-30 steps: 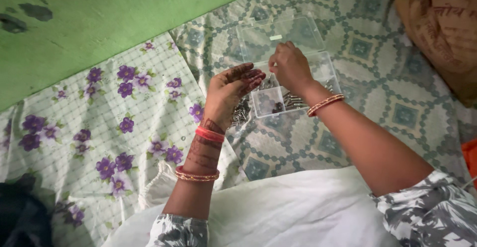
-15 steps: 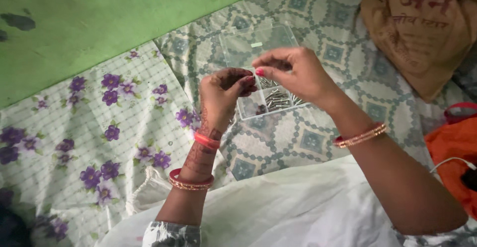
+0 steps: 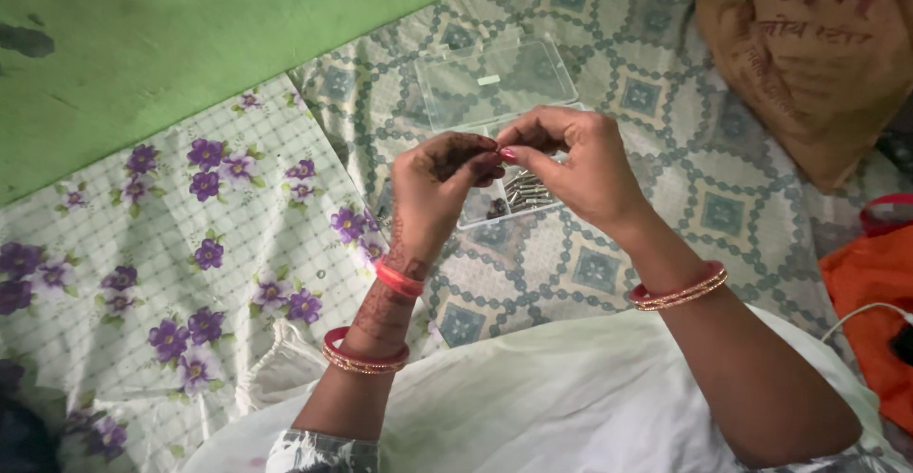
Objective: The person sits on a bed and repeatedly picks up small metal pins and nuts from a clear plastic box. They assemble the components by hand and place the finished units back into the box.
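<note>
My left hand (image 3: 439,180), palm patterned dark, is raised over the bedding with fingers curled in and tips meeting my right hand (image 3: 571,164). The right thumb and forefinger are pinched together where the two hands touch; whatever small piece sits in that pinch is hidden by the fingers, so I cannot tell its long axis or which way it points. Just beyond and below the hands: a clear plastic box (image 3: 518,202) with compartments, its lid (image 3: 495,78) laid open flat on the far side. In the box: small metal pins (image 3: 528,191), lying flat, long axes roughly left to right, slightly fanned. The box rests on a grey-green patterned sheet (image 3: 666,131). To the left: a white sheet with purple flowers (image 3: 190,235). Far right: a brown cloth bag (image 3: 818,55).
</note>
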